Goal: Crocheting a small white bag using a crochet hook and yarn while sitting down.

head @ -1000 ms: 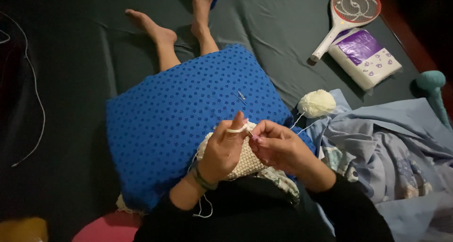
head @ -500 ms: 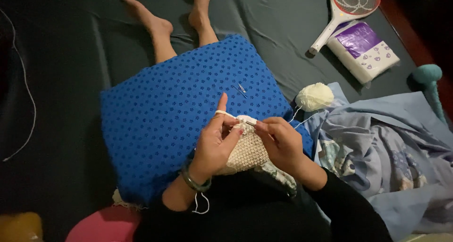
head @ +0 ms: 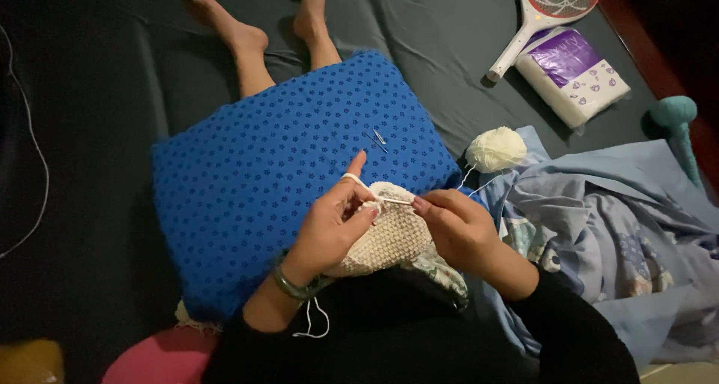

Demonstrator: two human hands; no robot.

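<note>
Both hands (head: 397,230) crochet; yarn ball (head: 496,149) lies beside pillow (head: 247,174).

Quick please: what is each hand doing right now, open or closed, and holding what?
Left hand: closed on the cream crocheted piece, yarn strand over the raised forefinger.
Right hand: closed, pinching a thin hook at the piece's top edge.
</note>
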